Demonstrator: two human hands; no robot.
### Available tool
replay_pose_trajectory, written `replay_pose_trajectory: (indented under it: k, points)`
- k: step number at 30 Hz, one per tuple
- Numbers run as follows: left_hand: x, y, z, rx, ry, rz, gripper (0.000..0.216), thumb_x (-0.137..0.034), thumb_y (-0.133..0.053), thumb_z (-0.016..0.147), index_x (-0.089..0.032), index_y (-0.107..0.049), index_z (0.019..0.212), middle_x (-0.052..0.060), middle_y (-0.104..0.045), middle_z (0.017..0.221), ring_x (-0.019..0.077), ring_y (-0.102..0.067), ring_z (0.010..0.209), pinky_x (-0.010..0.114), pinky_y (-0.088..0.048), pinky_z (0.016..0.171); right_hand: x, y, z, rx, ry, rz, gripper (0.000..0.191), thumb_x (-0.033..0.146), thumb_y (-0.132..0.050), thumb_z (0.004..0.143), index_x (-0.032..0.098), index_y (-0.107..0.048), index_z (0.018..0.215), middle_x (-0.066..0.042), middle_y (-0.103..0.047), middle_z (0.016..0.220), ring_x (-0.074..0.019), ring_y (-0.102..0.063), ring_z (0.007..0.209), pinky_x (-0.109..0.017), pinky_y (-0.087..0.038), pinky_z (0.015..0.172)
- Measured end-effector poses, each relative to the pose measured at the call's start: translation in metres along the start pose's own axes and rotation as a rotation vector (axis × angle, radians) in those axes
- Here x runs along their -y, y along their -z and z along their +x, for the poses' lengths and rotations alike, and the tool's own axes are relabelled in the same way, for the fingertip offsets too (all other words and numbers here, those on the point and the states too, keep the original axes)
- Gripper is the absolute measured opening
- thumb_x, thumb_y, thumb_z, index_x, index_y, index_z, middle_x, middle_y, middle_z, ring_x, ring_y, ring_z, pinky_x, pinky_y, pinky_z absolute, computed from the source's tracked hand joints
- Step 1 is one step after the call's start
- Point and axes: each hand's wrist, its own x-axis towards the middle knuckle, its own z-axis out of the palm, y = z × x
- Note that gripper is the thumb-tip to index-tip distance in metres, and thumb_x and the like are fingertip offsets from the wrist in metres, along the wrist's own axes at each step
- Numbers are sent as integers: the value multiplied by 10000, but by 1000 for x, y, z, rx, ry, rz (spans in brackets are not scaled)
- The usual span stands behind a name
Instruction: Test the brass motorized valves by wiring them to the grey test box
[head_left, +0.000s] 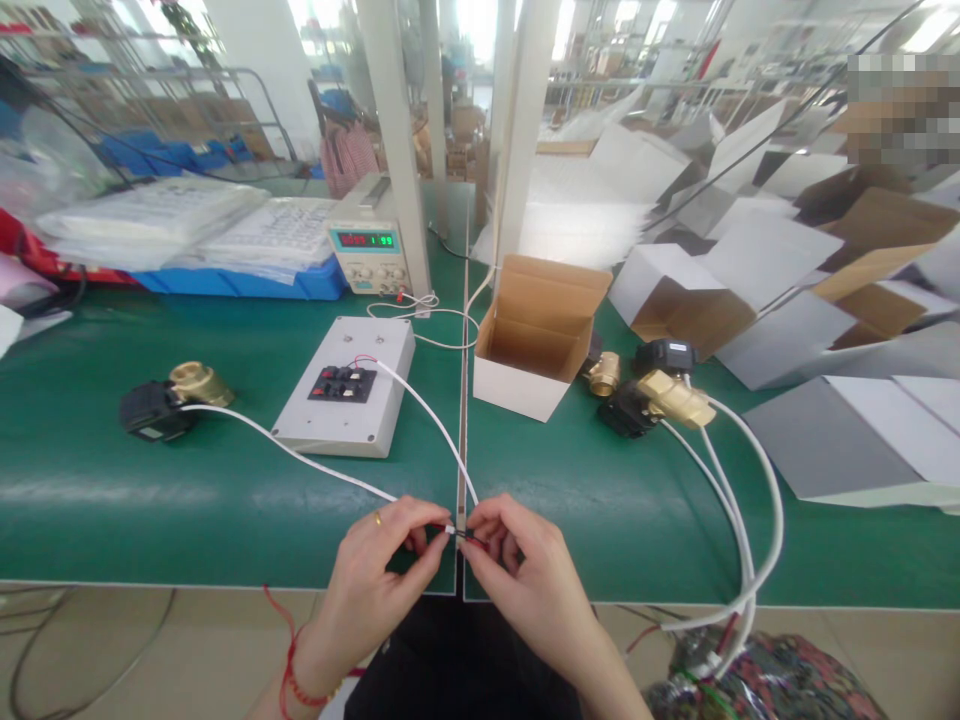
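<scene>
My left hand and my right hand meet at the front edge of the green table. Between their fingertips they pinch the thin red and black wire ends of two white cables. One white cable runs left to a brass valve with a black actuator. The other white cable runs up to a white test box with red and black terminals.
An open cardboard box stands right of centre. Beside it lie more brass valves with black actuators and white cables. A power supply with a lit display sits behind. Flat white cartons pile up at right.
</scene>
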Motion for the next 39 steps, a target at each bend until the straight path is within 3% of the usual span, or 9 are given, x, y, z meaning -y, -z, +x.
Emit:
replay_pose_trajectory:
  k: [33,39]
  points:
    - [3,-1,-3,18,-5,-27,96,-134,-605,979,-208,-650,1020,-46,-657,768,82,-623,631,178,-487,654,3,4,-2,52,27,-47,148,233,-536,942,210,-600,811,20,-553,730,-156,-505,636,-260,-365,581]
    - [1,-5,-4,44,-8,-133,104,-196,-619,1005,-193,-653,906,-6,-713,791,114,-659,699,198,-494,672,-2,2,-5,48,121,-90,200,219,-538,981,217,-592,789,31,-543,696,-151,-500,590,-247,-373,554]
